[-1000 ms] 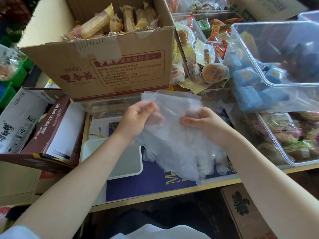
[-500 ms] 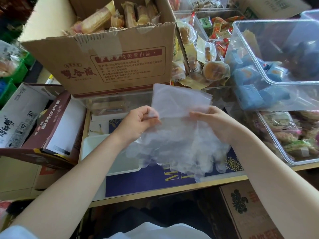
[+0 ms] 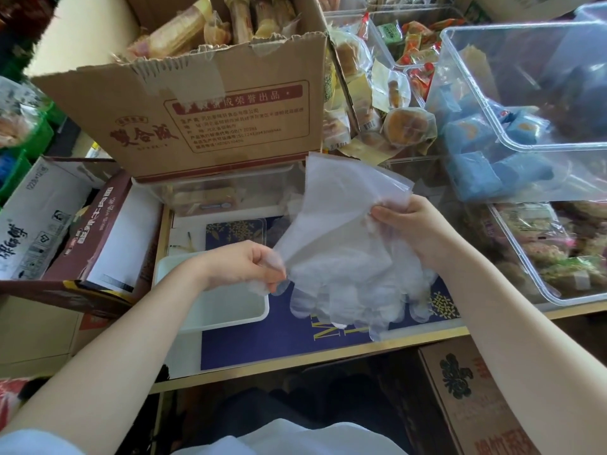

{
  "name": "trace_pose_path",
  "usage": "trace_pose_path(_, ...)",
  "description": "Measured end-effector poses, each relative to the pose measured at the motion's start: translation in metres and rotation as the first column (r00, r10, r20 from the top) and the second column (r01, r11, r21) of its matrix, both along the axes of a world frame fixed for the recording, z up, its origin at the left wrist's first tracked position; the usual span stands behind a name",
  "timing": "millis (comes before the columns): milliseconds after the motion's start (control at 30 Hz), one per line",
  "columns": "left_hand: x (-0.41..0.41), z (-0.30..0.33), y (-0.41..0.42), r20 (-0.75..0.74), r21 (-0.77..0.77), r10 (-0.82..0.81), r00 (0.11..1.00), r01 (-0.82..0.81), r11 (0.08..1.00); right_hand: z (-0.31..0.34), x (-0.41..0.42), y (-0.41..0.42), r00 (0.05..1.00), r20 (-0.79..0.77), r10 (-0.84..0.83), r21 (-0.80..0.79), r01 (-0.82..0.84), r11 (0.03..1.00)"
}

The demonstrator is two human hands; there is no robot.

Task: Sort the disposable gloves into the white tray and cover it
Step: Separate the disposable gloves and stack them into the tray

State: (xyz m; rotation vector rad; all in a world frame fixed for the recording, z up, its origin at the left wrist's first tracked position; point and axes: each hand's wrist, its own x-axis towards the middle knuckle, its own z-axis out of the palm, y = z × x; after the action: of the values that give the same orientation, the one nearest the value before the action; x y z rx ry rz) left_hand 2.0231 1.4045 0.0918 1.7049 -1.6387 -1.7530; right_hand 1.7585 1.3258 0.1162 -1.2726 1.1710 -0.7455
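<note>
Both hands hold the disposable gloves in the air over the tabletop's front edge, likely to square the stack before it goes down. The left hand pinches one side; the right hand grips the cuffs. The white tray lies front-left, partly hidden by the left wrist. No cover can be made out.

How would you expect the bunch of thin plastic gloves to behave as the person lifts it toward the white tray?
Probably floppy: the gloves droop below the left hand and right hand. Likely very light, being see-through film. Possibly slippery, so layers may slide apart before reaching the white tray.
</note>
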Motion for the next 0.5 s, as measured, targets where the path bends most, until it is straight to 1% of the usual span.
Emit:
trace_pose_path(33, -0.001, 0.002, -0.003, 0.045, -0.009, -0.022, 0.999, 0.023, 1.0, -0.001, 0.002, 0.001, 1.0, -0.006, -0.001, -0.003, 0.001, 1.0)
trace_pose_path(67, -0.003, 0.004, -0.007, 0.073, -0.043, -0.007, 0.997, 0.011, 0.999, -0.002, 0.004, 0.002, 1.0, -0.014, 0.0, -0.004, 0.0, 1.0)
trace_pose_path(100, -0.007, 0.006, -0.012, 0.072, -0.1, 0.047, 0.996, -0.039, 0.994, -0.003, 0.007, 0.003, 1.0, -0.024, 0.009, 0.001, -0.009, 1.0)
trace_pose_path(133, -0.012, 0.009, -0.017, 0.046, -0.153, 0.132, 0.99, -0.123, 0.981, -0.004, 0.01, 0.004, 0.999, -0.031, 0.025, 0.007, -0.025, 1.0)
trace_pose_path(200, -0.022, 0.01, -0.027, -0.064, -0.246, 0.264, 0.962, -0.272, 0.93, -0.006, 0.017, 0.006, 0.998, -0.025, 0.058, 0.024, -0.057, 0.998)
trace_pose_path(267, -0.034, 0.007, -0.034, -0.144, -0.307, 0.327, 0.934, -0.356, 0.883, -0.008, 0.021, 0.008, 0.998, -0.027, 0.065, 0.041, -0.064, 0.997)
trace_pose_path(300, -0.038, 0.005, -0.036, -0.153, -0.334, 0.355, 0.922, -0.387, 0.86, -0.009, 0.022, 0.009, 0.998, -0.031, 0.062, 0.048, -0.061, 0.997)
trace_pose_path(400, -0.044, -0.002, -0.036, -0.166, -0.368, 0.416, 0.894, -0.448, 0.815, -0.01, 0.018, 0.011, 0.992, -0.037, 0.117, 0.107, -0.112, 0.988)
trace_pose_path(500, -0.038, -0.01, -0.034, -0.21, -0.329, 0.432, 0.877, -0.479, 0.814, -0.013, 0.006, 0.014, 0.945, -0.137, 0.298, 0.188, -0.27, 0.944)
